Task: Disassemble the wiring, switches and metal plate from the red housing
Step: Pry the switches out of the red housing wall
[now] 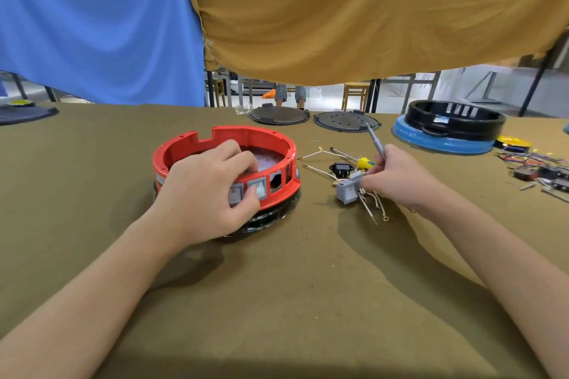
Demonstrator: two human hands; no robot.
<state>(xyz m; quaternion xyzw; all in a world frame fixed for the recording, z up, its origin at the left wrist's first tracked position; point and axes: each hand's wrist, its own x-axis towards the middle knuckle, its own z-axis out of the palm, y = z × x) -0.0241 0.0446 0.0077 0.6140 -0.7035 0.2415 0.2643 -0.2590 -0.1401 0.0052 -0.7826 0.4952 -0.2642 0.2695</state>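
Observation:
The round red housing (184, 144) stands on a black base left of the table's centre. Two grey rocker switches (258, 187) sit in its front wall, beside empty slots. My left hand (203, 190) grips that front wall, fingers curled inside, thumb pressing outside below the switches. My right hand (400, 177) holds a thin grey screwdriver (376, 141), tip pointing up and away, and its fingers pinch a loose grey switch (347, 191) with white wires (374, 209) hanging from it. A black socket (340, 168) and more loose wires (317, 154) lie between housing and hand.
A yellow-handled screwdriver (363, 162) lies by the socket. Two dark round plates (278, 115) (346, 121) lie at the far edge. At far right, a black housing (455, 118) on a blue base (443, 140), plus a heap of coloured wires and parts (535, 163).

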